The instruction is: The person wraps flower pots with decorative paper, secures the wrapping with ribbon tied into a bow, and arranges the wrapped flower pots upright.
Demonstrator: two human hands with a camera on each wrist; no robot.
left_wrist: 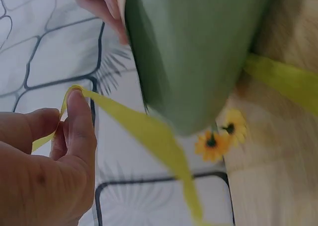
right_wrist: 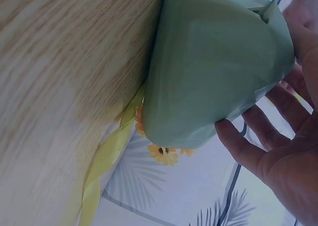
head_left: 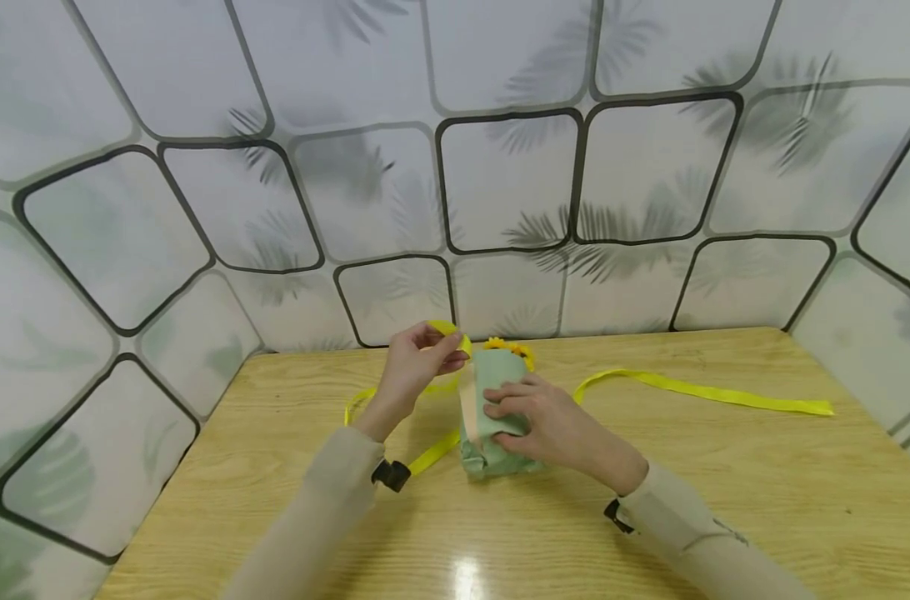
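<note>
A small bouquet wrapped in pale green paper (head_left: 503, 371) lies on the table, with orange-yellow flowers (head_left: 528, 357) showing at its far end. My left hand (head_left: 417, 362) is beside its upper left, pinching a yellow ribbon (left_wrist: 144, 131) between thumb and fingertips. The ribbon loops left of the wrap, and another length extends from its right side. My right hand (head_left: 556, 425) rests on the wrap from the right, its fingers spread across the upper face and the thumb nearer the gathered lower end. In the right wrist view, fingertips (right_wrist: 226, 129) touch the paper.
The wooden table (head_left: 275, 517) ends at a patterned wall covering (head_left: 511, 183) behind and at both sides. To the right, the ribbon's loose tail (head_left: 762, 401) lies across the tabletop. Black straps (head_left: 392, 474) show at both sleeves.
</note>
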